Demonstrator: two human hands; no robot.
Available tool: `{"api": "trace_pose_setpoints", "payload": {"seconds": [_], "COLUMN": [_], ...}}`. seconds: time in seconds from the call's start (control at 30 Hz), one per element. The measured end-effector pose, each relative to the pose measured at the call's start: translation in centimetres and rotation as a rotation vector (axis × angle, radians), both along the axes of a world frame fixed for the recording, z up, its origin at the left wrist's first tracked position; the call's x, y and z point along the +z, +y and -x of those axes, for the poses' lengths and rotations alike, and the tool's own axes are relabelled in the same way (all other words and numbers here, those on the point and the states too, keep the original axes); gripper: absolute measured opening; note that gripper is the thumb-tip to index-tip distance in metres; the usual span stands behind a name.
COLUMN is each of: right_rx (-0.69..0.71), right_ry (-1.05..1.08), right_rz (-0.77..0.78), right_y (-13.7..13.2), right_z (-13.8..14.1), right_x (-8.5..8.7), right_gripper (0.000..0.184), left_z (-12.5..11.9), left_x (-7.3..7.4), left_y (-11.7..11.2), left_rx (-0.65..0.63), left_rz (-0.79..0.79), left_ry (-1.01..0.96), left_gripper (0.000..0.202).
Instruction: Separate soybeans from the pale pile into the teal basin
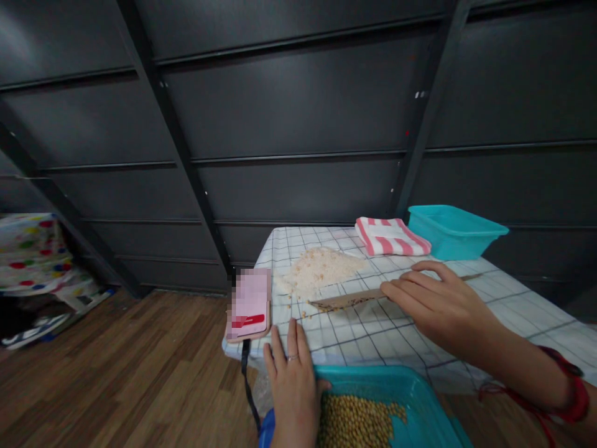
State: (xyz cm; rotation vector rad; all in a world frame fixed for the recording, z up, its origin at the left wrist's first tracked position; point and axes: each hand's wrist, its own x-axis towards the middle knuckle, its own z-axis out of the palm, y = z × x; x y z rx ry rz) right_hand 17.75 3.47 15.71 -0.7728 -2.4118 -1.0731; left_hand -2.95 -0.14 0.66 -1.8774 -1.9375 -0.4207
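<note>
My right hand (431, 302) is closed round a long strip of brown cardboard (357, 300), its lower edge near the tablecloth. A few yellow beans (304, 315) lie by the strip's left end. Just behind it spreads a pale pile of rice-like grains (319, 270), with some beans mixed in. My left hand (293, 379) has its fingers stretched out at the table's front edge, and its thumb lies over the rim of a teal tub (377, 374). Inside that tub, below the table edge, are many yellow-brown beans (357, 420).
A pink phone (252, 305) on a black strap lies at the checked table's (345, 336) left edge. Farther back sit a folded pink-and-white towel (392, 238) and a second teal tub (459, 230). A dark panelled wall (289, 112) stands behind the table.
</note>
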Motion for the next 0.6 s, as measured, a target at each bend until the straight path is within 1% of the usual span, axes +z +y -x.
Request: {"api": "trace_pose_setpoints", "payload": {"seconds": [0.1,0.23,0.43,0.6], "right_rx": [0.02,0.015,0.0,0.0], "right_ry": [-0.018,-0.028,-0.033,-0.058], "right_rz": [0.001,0.018,0.039,0.039], "right_y": [0.2,0.1,-0.5,-0.8], "right_z": [0.4,0.4,-0.1,0.0], "right_x": [-0.2,-0.4,-0.2,-0.1], "right_gripper": [0.028,0.028,0.028,0.028], "left_z": [0.0,0.0,0.0,0.0], "left_x": [-0.4,-0.9,0.1,-0.4], "left_y": [0.0,0.2,0.1,0.0], "left_rx": [0.001,0.013,-0.016,-0.002], "left_rz": [0.0,-0.012,0.05,0.013], "left_ry": [0.0,-0.013,-0.041,-0.051], "left_gripper": [0.079,0.085,0.082,0.084]}}
